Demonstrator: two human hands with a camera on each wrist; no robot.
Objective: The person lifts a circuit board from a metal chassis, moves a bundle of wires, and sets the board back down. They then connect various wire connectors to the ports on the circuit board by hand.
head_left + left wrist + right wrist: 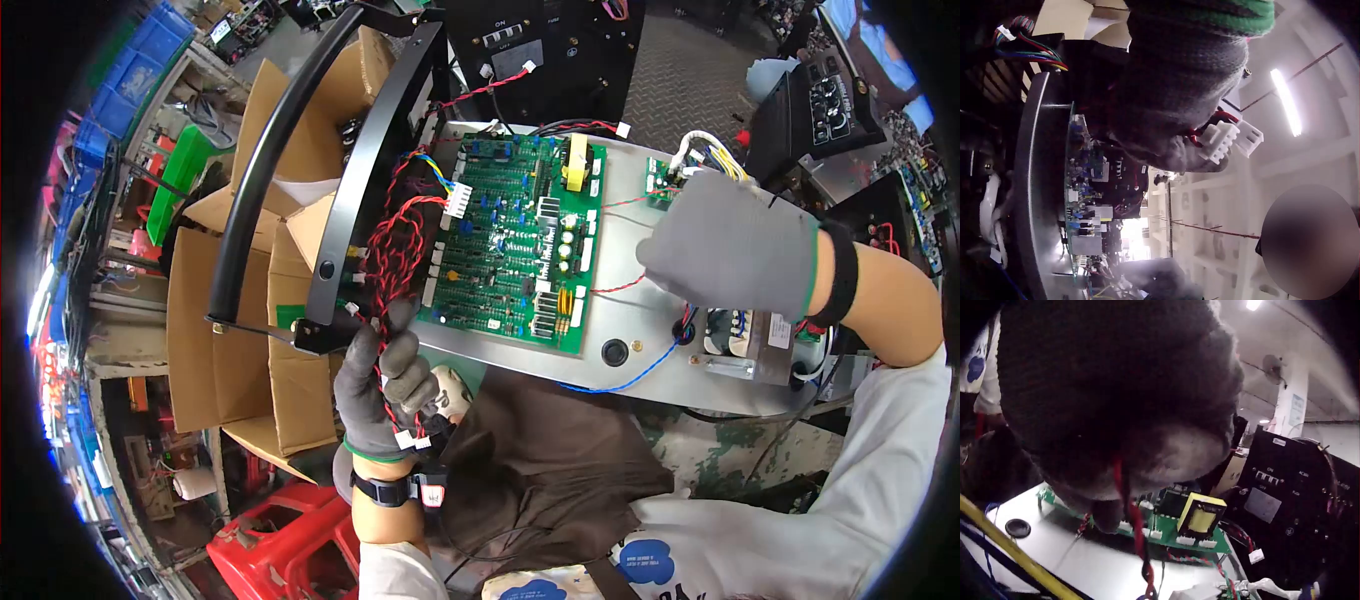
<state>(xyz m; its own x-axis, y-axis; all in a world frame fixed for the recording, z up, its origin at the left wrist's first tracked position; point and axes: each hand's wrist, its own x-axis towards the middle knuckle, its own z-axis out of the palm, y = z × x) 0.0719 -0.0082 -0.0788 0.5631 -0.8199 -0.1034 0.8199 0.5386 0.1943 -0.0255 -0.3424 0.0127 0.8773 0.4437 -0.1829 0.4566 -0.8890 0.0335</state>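
Note:
My gloved left hand grips a bundle of red and black twisted wires beside the green circuit board. White connectors stick out from the hand at the wires' ends. The gloved right hand is curled above the metal chassis plate, right of the board. A red-and-black twisted wire runs out from under its fingers in the right wrist view; the fingertips are partly hidden. A white multi-pin connector lies over the board's left edge.
A black handle bar and black frame stand left of the board. Behind is a black panel with switches. A transformer sits on the plate's right end. Cardboard boxes and a red stool are at the left.

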